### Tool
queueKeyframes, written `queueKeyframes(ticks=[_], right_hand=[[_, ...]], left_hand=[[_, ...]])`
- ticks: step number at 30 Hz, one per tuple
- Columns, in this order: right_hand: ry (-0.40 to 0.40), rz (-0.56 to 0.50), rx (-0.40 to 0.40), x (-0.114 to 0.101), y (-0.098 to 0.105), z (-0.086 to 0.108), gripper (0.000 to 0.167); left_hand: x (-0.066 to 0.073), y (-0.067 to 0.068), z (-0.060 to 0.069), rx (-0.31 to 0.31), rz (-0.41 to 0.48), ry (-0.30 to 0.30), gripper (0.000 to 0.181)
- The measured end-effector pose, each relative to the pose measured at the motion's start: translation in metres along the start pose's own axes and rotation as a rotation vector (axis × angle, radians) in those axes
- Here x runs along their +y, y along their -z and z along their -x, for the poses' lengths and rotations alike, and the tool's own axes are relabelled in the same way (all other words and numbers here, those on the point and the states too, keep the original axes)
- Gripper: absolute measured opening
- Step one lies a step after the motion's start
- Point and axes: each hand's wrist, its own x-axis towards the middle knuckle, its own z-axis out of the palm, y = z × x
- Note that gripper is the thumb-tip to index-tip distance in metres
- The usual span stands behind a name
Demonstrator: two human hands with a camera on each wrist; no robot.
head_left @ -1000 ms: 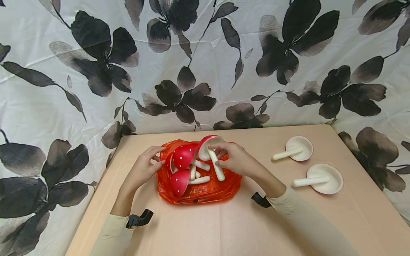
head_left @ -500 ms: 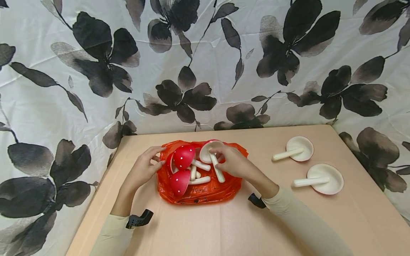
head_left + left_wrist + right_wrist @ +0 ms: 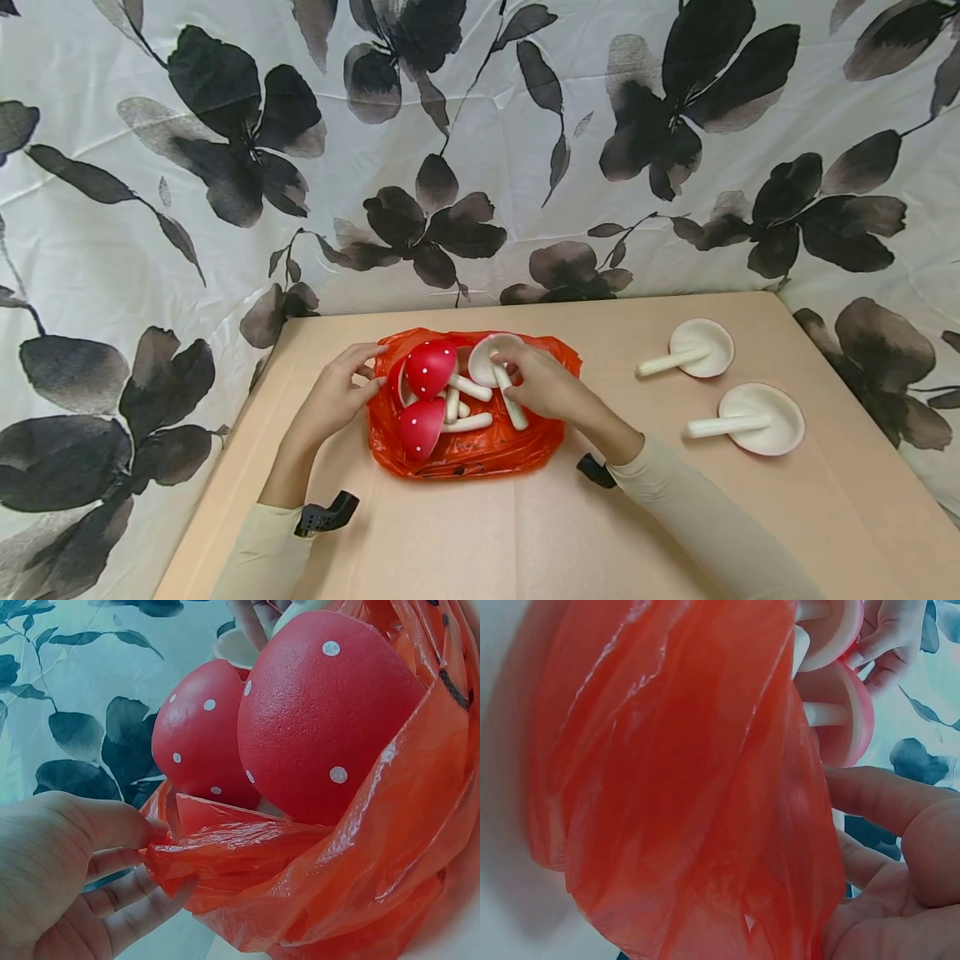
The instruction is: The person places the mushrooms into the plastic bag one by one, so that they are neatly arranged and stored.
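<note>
A crinkled red plastic bag point(image 3: 517, 450) stands with its mouth open on the table, with several red toy mushrooms in it. Two white-dotted caps, an upper mushroom point(image 3: 431, 367) and a lower mushroom point(image 3: 422, 428), show at its left. My left hand point(image 3: 339, 396) pinches the bag's left rim between thumb and fingers; the left wrist view shows the rim point(image 3: 169, 859) in the grip. Over the bag's right side, my right hand point(image 3: 546, 385) holds another mushroom point(image 3: 486, 357), its pale underside up and its stem slanting down. In the right wrist view the bag hides this mushroom and part of the hand.
To the right on the wooden table point(image 3: 600, 533) lie two more mushrooms, a farther mushroom point(image 3: 702, 348) and a nearer mushroom point(image 3: 762, 421), undersides up. A floral cloth point(image 3: 480, 150) hangs behind the table.
My right hand has lowered the mushroom a little into the bag, moving slightly left and toward me. The left hand stays on the rim.
</note>
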Motion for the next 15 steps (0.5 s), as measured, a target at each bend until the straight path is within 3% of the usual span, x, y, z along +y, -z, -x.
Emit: queueKeyframes(ticks=[8, 15], right_hand=[[-0.039, 0.041, -0.012, 0.0016, -0.0021, -0.0019, 0.049], [-0.041, 0.102, -0.035, 0.0029, -0.0044, -0.0035, 0.049]], left_hand=[[0.0004, -0.0001, 0.0003, 0.0, 0.002, -0.002, 0.049], [0.0031, -0.0002, -0.0001, -0.008, -0.047, -0.003, 0.049]])
